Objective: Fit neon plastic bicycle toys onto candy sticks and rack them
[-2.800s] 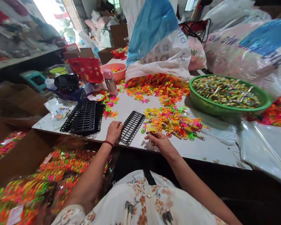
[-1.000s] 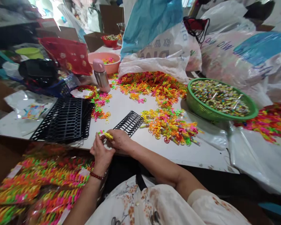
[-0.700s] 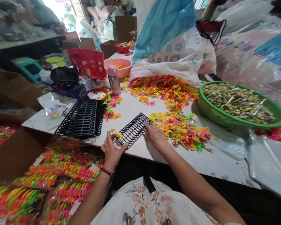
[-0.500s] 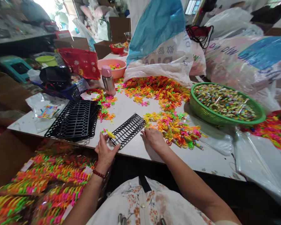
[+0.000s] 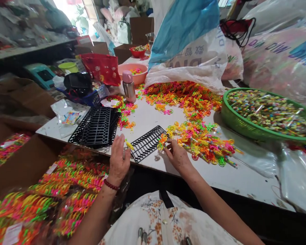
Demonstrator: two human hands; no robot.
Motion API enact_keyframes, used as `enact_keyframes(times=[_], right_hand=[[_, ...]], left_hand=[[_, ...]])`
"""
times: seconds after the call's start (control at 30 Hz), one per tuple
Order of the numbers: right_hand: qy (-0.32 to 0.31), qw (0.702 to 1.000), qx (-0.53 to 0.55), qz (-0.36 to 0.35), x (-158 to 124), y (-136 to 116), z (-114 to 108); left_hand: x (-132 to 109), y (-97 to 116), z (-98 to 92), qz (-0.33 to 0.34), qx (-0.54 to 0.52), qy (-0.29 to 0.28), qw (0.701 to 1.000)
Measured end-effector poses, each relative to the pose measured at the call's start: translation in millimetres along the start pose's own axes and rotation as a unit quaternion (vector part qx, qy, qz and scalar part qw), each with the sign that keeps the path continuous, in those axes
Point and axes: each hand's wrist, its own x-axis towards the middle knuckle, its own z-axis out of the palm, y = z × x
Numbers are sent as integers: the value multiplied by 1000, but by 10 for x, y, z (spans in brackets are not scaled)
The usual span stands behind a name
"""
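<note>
A black plastic lattice rack (image 5: 148, 144) lies flat near the table's front edge. At its left end is a small yellow plastic piece (image 5: 129, 145). My left hand (image 5: 119, 162) is raised just left of the rack, fingers stretched out and holding nothing. My right hand (image 5: 179, 157) pinches a few orange and yellow looped plastic pieces (image 5: 162, 141) over the rack's right end. Beside that hand spreads a loose pile of bright looped plastic pieces (image 5: 201, 136), with thin striped sticks at its right side.
A stack of black racks (image 5: 95, 127) lies to the left. Behind stand a pink-lidded flask (image 5: 129, 89) and a big white-and-blue sack (image 5: 186, 51). A green basket (image 5: 260, 132) full of small wrapped pieces sits right. Below left, a carton (image 5: 22, 166) holds bagged colourful pieces.
My left hand has come off the rack's near corner and lifted, fingers straightened. Orange and yellow looped pieces now show at my right fingertips. The whole view has shifted.
</note>
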Motion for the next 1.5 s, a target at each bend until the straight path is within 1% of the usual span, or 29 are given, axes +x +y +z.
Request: enact_keyframes(times=[0.07, 0.17, 0.23, 0.37, 0.4, 0.47, 0.57, 0.63, 0.7, 0.8, 0.9, 1.07, 1.2, 1.27, 1.37, 1.5], right_hand=[[1, 1000, 28, -13, 38, -41, 76], [-1, 997, 66, -29, 92, -113, 167], [-20, 993, 117, -7, 129, -149, 229], [-92, 966, 226, 81, 232, -218, 404], [-105, 961, 238, 90, 266, -248, 453], [-124, 957, 247, 83, 346, -333, 542], [-140, 965, 221, 27, 483, -507, 651], [-145, 973, 179, -23, 574, -622, 724], [-145, 978, 140, -57, 651, -710, 808], [-161, 978, 106, -76, 721, -764, 942], [-192, 973, 77, -101, 743, -738, 1024], [-233, 956, -11, -177, 789, -702, 987], [-265, 943, -58, -191, 857, -733, 903], [-274, 941, -50, -191, 871, -733, 871], [-284, 940, -7, -191, 855, -702, 848], [-278, 942, 17, -188, 815, -646, 891]], left_hand=[[57, 0, 29, 33, 5, -19, 999], [95, -41, 80, 30, 4, -29, 999], [107, -69, 93, 26, 2, -28, 999], [137, -95, 68, 13, -9, -22, 1000], [143, -98, 59, 10, -9, -18, 1000], [151, -109, 45, 9, -8, -13, 1000], [152, -133, 35, 16, -12, -14, 1000], [151, -147, 32, 17, -17, -18, 1000], [151, -154, 30, 13, -18, -23, 1000], [153, -154, 25, 6, -12, -26, 1000], [154, -147, 16, 8, -8, -30, 999], [176, -130, -4, 1, -4, -43, 999], [204, -129, -7, 7, -4, -39, 999], [206, -139, -2, 14, -18, -35, 999], [198, -158, 10, 23, -31, -34, 999], [197, -162, 19, 32, -30, -34, 998]])
